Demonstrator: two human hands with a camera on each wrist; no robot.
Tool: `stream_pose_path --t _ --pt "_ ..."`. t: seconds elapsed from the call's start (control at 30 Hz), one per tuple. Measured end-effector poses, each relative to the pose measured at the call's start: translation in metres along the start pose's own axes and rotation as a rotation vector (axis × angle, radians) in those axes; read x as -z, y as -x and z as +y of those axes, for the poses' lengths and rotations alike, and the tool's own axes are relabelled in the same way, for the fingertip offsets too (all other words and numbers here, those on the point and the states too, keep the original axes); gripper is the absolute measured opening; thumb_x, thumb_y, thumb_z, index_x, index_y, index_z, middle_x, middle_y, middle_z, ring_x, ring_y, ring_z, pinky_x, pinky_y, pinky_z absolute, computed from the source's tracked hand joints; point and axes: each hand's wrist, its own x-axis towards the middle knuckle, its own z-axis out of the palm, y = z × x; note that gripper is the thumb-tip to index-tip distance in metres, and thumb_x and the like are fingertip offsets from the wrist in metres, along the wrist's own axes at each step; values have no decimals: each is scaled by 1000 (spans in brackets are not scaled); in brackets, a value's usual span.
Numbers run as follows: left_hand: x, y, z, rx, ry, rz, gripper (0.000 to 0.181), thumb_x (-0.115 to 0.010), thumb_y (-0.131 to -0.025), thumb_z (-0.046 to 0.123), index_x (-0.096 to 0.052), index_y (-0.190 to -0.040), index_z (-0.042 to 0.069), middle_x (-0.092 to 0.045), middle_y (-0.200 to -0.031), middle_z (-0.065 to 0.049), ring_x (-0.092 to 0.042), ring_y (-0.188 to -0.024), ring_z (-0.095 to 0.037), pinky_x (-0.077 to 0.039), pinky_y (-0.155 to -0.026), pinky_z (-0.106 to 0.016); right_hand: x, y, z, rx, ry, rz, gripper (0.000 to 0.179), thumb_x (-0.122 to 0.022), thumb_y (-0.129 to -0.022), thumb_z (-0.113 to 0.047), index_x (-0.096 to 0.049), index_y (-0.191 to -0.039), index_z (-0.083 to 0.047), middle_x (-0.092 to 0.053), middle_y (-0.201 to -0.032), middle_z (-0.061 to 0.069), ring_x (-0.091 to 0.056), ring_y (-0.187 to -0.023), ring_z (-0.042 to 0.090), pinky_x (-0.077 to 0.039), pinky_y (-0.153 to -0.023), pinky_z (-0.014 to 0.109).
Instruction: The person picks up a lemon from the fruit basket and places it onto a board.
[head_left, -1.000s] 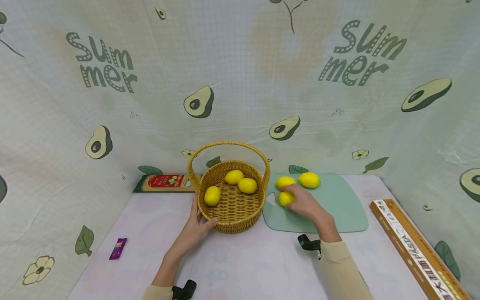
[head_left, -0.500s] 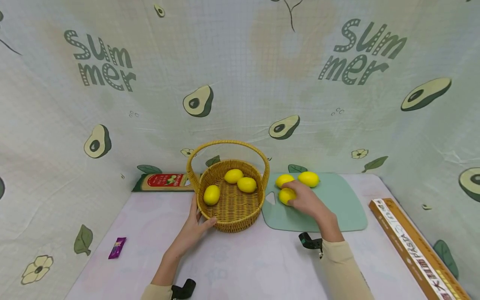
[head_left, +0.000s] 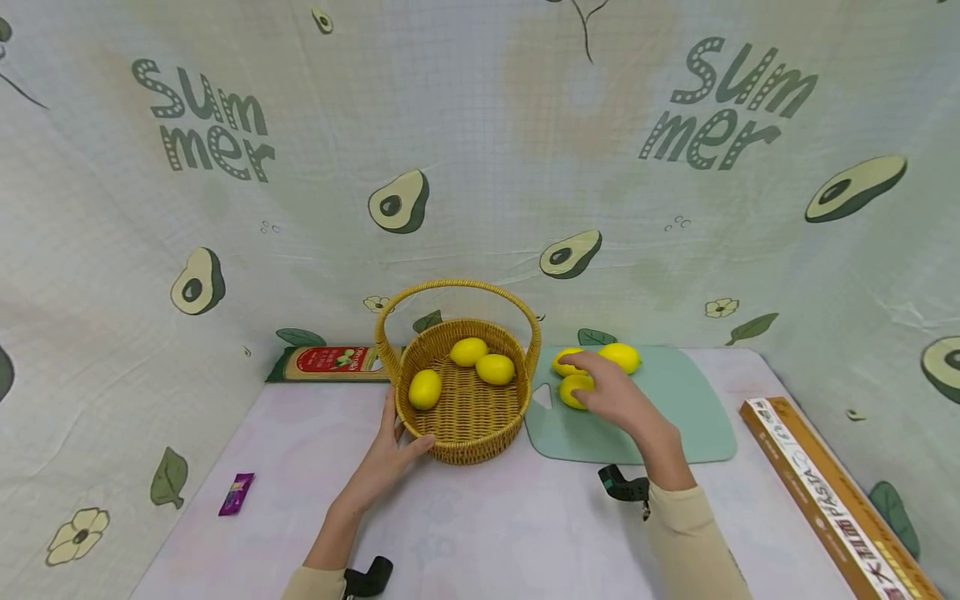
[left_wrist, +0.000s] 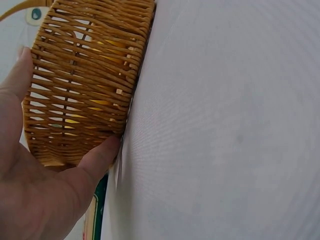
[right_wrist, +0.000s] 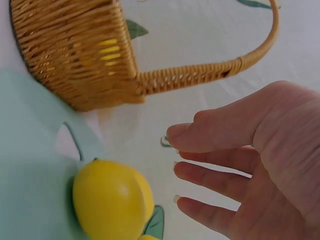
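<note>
In the head view, a wicker basket (head_left: pixel 467 452) with a tall handle stands mid-table, holding three lemons (head_left: pixel 425 390). My left hand (head_left: pixel 385 463) rests against its near left side, with thumb and fingers spread along the wall. The left wrist view shows the woven wall (left_wrist: pixel 85 75) between that thumb and a finger by the base. Three more lemons lie on the green cutting board (head_left: pixel 675 417). Just above the nearest lemon (head_left: pixel 573 392) is my right hand (head_left: pixel 618 398). In the right wrist view its fingers are apart, nothing between them, beside a lemon (right_wrist: pixel 112 200).
A pasta packet (head_left: pixel 330 364) lies behind the basket to the left. A small purple packet (head_left: pixel 237 494) is on the left of the table. Along the right edge lies a long pasta box (head_left: pixel 832 500). A printed cloth (head_left: pixel 480 150) hangs behind and at both sides.
My right hand, earlier around the nearest lemon, has loosened and lifted slightly to the right, leaving it on the board. The left hand and the basket have stayed put.
</note>
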Motion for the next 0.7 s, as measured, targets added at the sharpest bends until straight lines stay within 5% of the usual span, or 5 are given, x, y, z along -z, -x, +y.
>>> stream_pose_path --t 0.37,0.7 --pt "1 0 -2 -1 7 2 108 -70 -93 34 17 -154 44 19 -166 6 -7 -154 -43 -17 -120 -64 -1 1 -38 98 -18 -27 51 -68 -91 -8 -56 -140 -11 -59 -139 9 -60 -120 31 -50 -101 52" --pt "0 -1 -2 -11 17 -2 108 -71 -93 32 17 -155 43 19 -166 6 -6 -154 -43 -16 -120 -63 -24 -8 -55 201 -67 -50 51 -69 -91 -9 -55 -140 -12 -58 -139 9 -59 -116 30 -52 -95 48"
